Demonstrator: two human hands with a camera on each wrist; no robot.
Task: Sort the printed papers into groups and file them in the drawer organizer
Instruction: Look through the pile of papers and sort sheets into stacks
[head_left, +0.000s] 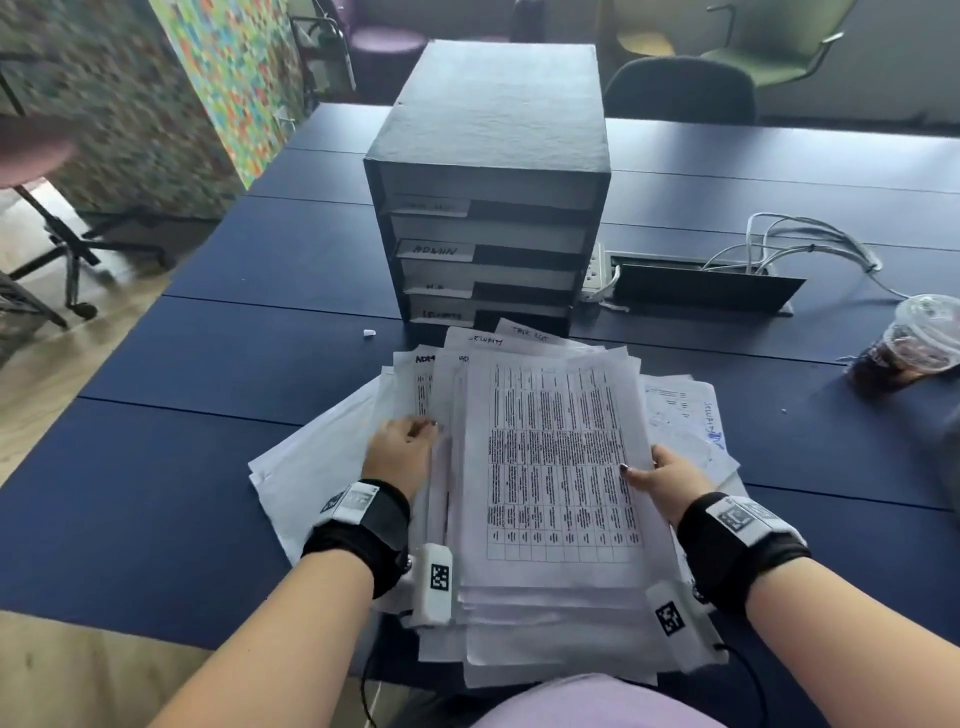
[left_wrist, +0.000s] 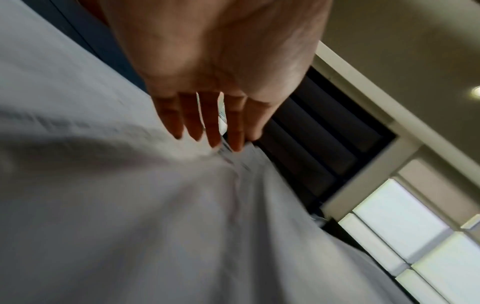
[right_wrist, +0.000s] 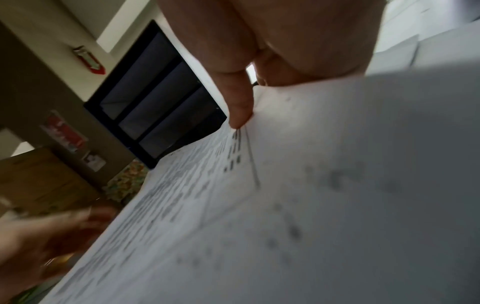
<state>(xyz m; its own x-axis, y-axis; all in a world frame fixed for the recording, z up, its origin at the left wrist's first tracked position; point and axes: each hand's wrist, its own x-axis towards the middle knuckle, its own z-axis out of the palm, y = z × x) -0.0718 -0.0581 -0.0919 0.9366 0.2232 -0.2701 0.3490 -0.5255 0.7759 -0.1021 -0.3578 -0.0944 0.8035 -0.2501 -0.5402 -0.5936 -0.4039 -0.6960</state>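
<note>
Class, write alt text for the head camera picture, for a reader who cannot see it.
Two hands work a loose pile of white printed papers on a dark blue table: the left hand rests on sheets, the right hand pinches the top table-printed sheet's edge. Behind stands a dark grey four-drawer organizer with handwritten labels.

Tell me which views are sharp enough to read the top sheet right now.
Head view: the top sheet is fairly sharp and its table grid shows, though the text is too small to read. Left wrist: paper smeared, nothing legible. Right wrist: print streaked with motion blur near the right hand.
</note>
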